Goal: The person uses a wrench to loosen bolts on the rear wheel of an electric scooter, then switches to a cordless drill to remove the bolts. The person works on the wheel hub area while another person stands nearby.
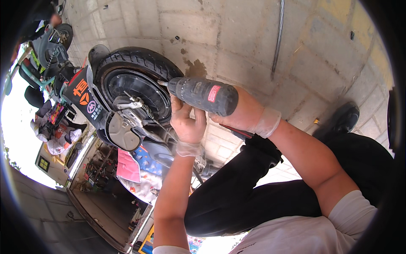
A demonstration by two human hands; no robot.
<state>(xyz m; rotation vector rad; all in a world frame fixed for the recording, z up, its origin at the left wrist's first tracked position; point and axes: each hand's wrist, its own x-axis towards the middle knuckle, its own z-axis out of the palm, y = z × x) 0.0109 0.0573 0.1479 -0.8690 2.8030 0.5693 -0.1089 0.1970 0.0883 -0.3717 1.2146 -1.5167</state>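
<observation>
My right hand (245,112), in a clear thin glove, grips a dark cordless drill (203,93) with a red label on its body. The drill's tip meets the rim area of a scooter's rear wheel (112,84), which has a black tyre (139,57) and a dark hub. My left hand (188,122), also gloved, is curled just below the drill's chuck, close to the wheel. Its fingertips are partly hidden behind the drill, so what they hold cannot be made out. The scooter's shock absorber (146,108) and axle parts show beside the hub.
Paving slabs with a dark wet stain (196,69) lie beyond the wheel. A metal rod or cable (278,40) lies on them. My black shoe (347,118) stands at the right. Another scooter (46,51) and a person's hand (55,19) are at the upper left.
</observation>
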